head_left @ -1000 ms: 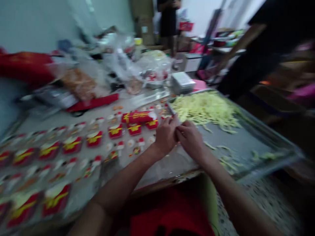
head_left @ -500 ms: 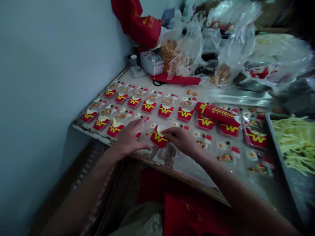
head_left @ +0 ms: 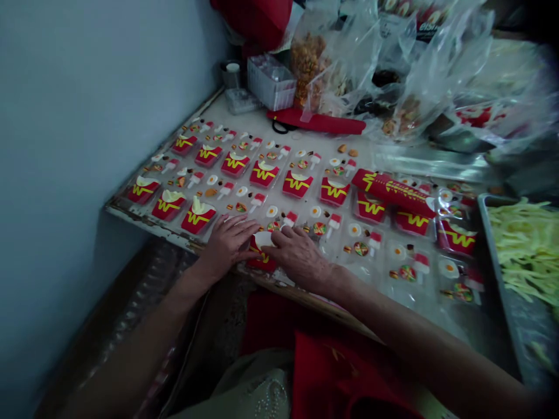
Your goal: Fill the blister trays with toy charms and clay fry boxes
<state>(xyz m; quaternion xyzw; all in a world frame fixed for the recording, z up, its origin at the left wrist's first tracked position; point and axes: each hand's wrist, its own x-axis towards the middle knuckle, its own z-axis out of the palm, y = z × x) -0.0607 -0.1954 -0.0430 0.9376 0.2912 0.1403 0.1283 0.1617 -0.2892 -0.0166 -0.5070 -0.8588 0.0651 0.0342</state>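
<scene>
Near the table's front edge, a small red fries carton with a yellow zigzag mark and a white top stands between my hands. My right hand pinches it at its upper right side with curled fingers. From the left, my left hand reaches in, its fingers stretched out over the clear plastic and its thumb against the carton's face. Just left of that hand, a like carton with pale sticks on top sits in clear packaging. Behind my hands lie tiny fried-egg, pizza and red-and-white pieces.
Rows of clear packs with red cartons cover the table. A red printed wrapper lies across some packs. At right stands a metal tray of pale yellow strips. Plastic bags and a clear box crowd the back.
My right hand has brought the carton down and left, toward the table's front edge. My left thumb now touches it. The camera view has tilted down a little.
</scene>
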